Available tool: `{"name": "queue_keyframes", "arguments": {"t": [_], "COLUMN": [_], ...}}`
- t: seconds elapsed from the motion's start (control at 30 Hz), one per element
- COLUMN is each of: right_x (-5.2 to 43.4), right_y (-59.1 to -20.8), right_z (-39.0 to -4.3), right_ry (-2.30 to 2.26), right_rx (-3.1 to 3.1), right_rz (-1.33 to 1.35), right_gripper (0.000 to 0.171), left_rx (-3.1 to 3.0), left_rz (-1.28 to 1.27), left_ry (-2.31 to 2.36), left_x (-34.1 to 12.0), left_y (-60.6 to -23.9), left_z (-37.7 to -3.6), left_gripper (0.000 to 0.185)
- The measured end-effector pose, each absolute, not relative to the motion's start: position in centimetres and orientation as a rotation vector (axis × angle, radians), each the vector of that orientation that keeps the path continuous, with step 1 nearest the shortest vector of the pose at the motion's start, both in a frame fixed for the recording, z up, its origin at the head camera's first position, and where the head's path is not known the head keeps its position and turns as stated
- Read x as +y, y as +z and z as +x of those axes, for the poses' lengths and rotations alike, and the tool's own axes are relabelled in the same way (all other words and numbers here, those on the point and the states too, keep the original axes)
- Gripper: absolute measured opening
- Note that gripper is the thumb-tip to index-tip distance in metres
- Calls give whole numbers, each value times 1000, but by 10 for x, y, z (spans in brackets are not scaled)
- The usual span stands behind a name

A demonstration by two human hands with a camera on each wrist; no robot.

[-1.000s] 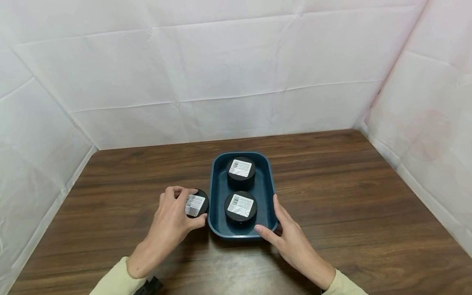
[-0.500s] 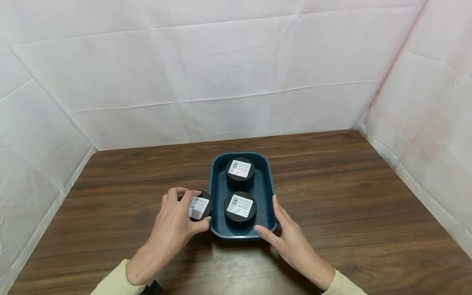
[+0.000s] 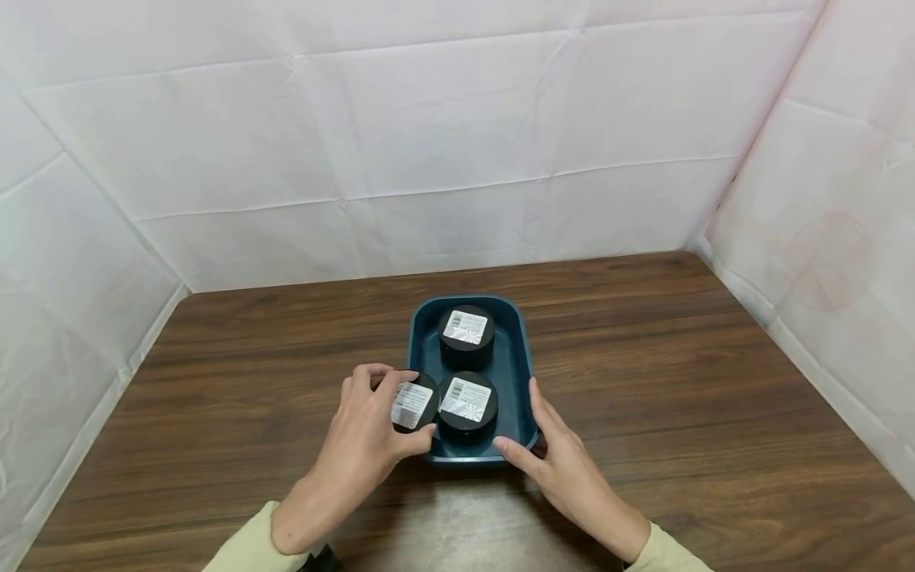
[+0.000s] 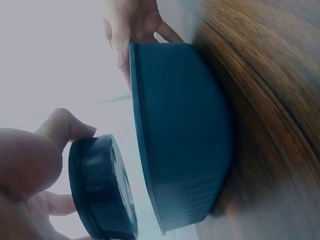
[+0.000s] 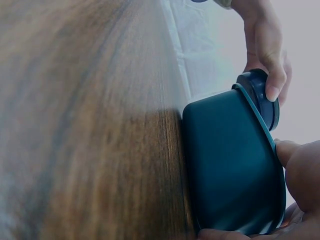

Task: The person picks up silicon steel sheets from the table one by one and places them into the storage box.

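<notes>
My left hand (image 3: 364, 425) grips a round black container (image 3: 413, 407) by its sides, thumb at the near edge and fingers at the far edge. A white barcode label faces up on it. The left wrist view shows this container (image 4: 97, 187) raised above the rim of a dark blue plastic tub (image 4: 180, 135). Inside the tub (image 3: 513, 357), two matching labelled containers stand one behind the other: a far one (image 3: 466, 334) and a near one (image 3: 466, 403). My right hand (image 3: 568, 469) holds the tub's near right corner, thumb at the front rim and fingers along the right side.
The tub rests on a brown wood-grain table (image 3: 679, 381). White sheeting (image 3: 443, 127) hangs behind the table and along its left and right sides. A small black object (image 3: 320, 558) shows beside the left sleeve.
My left hand has moved right with its container, from beside the tub to over its left rim, next to the near container. The right hand and tub have stayed put.
</notes>
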State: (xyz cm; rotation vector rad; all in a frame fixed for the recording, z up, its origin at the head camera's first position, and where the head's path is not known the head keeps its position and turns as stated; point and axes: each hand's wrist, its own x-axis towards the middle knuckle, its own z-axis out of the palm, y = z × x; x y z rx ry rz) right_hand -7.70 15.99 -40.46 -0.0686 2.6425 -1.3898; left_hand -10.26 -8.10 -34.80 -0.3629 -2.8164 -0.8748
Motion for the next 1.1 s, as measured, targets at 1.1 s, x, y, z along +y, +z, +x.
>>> {"name": "queue_keyframes", "arguments": {"t": [1.1], "right_x": [160], "right_y": [-407], "right_z": [-76], "right_ry": [-1370], "right_rx": [2686], "right_rz": [-92], "right_gripper": [96], "left_rx": [-2808], "left_rz": [-603], "left_ry": [-917], "left_x": [-50], "left_y": [-355], "left_z": [-112], "left_gripper": [57]}}
